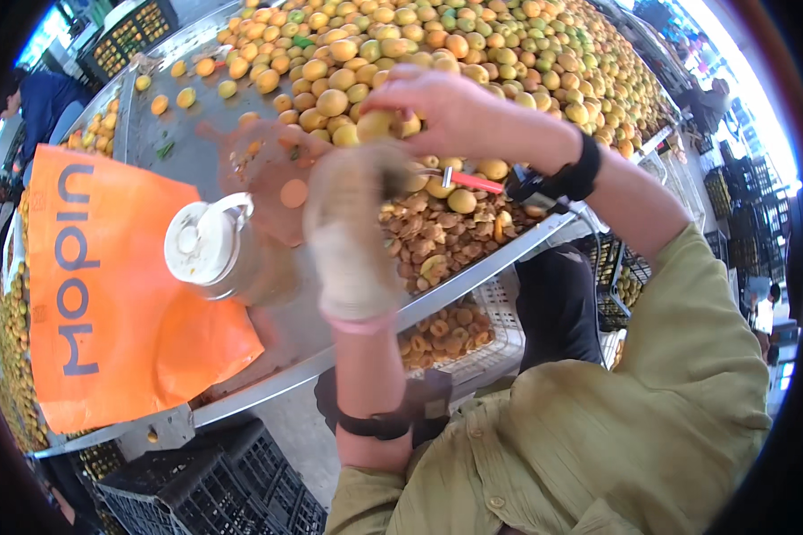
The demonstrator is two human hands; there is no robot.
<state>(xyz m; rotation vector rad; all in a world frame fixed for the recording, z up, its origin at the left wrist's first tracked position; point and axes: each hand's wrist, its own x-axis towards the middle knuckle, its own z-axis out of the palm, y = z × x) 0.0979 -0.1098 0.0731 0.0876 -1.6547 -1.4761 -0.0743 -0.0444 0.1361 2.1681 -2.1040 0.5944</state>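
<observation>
My right hand (433, 107) is bare and reaches across the near edge of a big heap of apricots (509, 53), its fingers closed round a yellow apricot (379, 126). My left hand (357, 232), in a pale, soiled glove, is just below and left of it, over the metal table. Motion smears its fingers, so their hold is hidden. Under my right wrist lies a red-handled tool (476, 183) with a metal end, among a few loose apricots. Closer to me, a pile of brown apricot pits and scraps (446, 241) sits by the table's edge.
To the left are an orange bag (134, 294) and a clear jug with a white lid (201, 245). A white basket (500, 334) of halved apricots stands below the table's edge. Black crates (210, 486) are on the floor at lower left. Other people work farther off.
</observation>
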